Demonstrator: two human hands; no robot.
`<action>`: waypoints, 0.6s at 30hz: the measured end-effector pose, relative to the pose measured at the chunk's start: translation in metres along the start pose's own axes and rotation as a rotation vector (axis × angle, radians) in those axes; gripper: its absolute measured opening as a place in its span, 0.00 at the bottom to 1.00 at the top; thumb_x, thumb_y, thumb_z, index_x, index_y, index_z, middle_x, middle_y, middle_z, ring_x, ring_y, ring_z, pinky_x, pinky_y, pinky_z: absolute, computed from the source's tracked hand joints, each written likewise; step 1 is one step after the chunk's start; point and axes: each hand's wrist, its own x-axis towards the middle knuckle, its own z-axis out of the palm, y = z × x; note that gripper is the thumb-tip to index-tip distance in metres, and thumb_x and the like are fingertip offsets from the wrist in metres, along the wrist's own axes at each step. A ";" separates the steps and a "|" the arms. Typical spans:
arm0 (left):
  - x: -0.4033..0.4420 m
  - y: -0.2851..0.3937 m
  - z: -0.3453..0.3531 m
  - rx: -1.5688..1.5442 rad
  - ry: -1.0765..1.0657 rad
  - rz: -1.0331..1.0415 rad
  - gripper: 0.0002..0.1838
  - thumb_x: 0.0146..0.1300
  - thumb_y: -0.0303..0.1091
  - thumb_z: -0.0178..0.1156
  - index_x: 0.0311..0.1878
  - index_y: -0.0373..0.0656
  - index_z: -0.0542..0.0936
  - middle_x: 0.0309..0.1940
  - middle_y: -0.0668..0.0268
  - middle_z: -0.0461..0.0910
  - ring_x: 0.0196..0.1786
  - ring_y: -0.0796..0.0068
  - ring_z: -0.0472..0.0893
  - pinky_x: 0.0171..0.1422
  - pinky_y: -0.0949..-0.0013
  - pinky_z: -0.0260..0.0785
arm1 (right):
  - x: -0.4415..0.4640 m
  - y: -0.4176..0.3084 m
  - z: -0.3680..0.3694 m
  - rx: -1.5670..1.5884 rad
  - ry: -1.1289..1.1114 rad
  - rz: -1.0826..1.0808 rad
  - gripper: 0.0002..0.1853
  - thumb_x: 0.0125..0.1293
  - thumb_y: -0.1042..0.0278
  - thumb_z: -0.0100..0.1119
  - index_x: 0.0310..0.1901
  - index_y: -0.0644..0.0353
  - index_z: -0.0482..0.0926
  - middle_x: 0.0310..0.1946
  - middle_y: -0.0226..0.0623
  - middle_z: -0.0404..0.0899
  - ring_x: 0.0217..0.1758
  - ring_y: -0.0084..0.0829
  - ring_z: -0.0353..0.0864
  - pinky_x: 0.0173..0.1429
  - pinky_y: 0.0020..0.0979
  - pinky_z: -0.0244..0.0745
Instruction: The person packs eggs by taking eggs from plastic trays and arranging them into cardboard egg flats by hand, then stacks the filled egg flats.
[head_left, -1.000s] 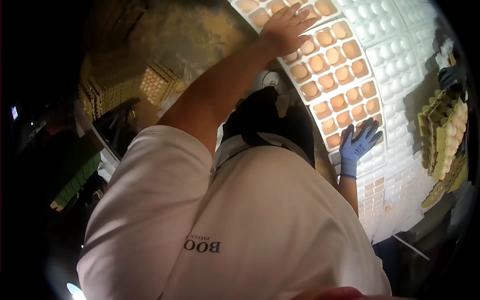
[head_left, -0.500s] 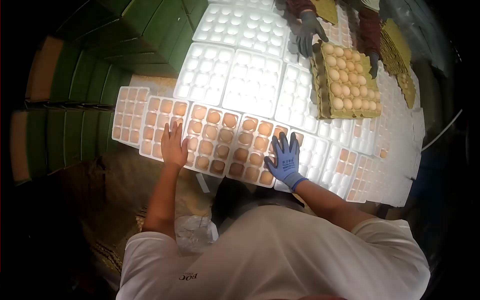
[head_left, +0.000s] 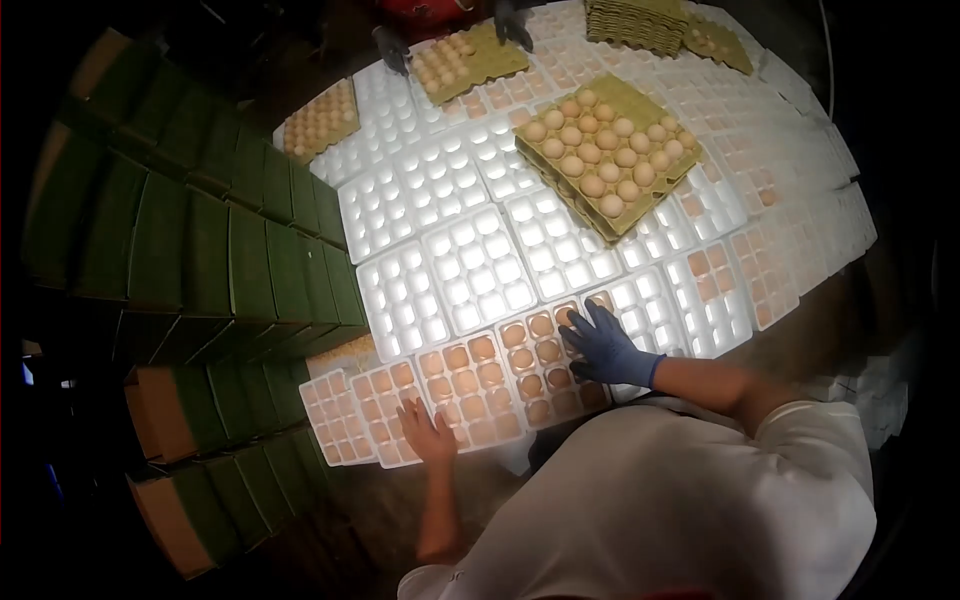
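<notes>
My bare left hand (head_left: 428,432) lies with fingers spread over the edge of a white foam tray filled with brown eggs, near the left end of the front row. My right hand (head_left: 608,345), in a blue-grey glove, rests open on the right side of another foam egg tray (head_left: 548,368). Its fingers reach over the eggs there and toward the partly filled tray beside it. Between my hands is a full tray of brown eggs (head_left: 470,380). Neither hand is closed round an egg.
A pulp flat of eggs (head_left: 610,150) stands on the foam trays beyond my right hand. White foam trays (head_left: 480,268) without eggs lie behind the front row. Green cartons (head_left: 200,255) are stacked at left. At the back, a co-worker's gloved hands (head_left: 513,25) are by another pulp flat.
My view has tilted and swung, so the trays appear rotated. Both my hands stay spread on the front row. The gloved co-worker's hands beside the near pulp flat are no longer there.
</notes>
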 end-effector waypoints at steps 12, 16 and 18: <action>0.048 0.130 -0.004 0.103 0.154 -0.134 0.24 0.72 0.36 0.60 0.67 0.33 0.78 0.68 0.44 0.74 0.70 0.40 0.70 0.74 0.44 0.63 | 0.010 0.140 -0.185 0.411 0.667 0.539 0.19 0.69 0.59 0.69 0.56 0.61 0.87 0.48 0.46 0.89 0.50 0.44 0.90 0.55 0.38 0.83; 0.120 0.283 0.016 -0.526 -0.116 0.050 0.23 0.68 0.35 0.69 0.64 0.38 0.81 0.58 0.53 0.83 0.56 0.52 0.83 0.61 0.56 0.76 | 0.046 0.284 -0.230 0.106 0.654 0.569 0.36 0.64 0.48 0.70 0.71 0.53 0.76 0.67 0.47 0.79 0.67 0.47 0.80 0.71 0.45 0.74; 0.156 0.371 0.031 -0.361 -0.060 0.491 0.25 0.65 0.34 0.71 0.65 0.43 0.81 0.61 0.54 0.82 0.58 0.52 0.82 0.62 0.56 0.76 | 0.078 0.334 -0.233 0.041 0.574 0.510 0.37 0.65 0.48 0.68 0.74 0.49 0.73 0.71 0.47 0.76 0.71 0.48 0.76 0.74 0.44 0.71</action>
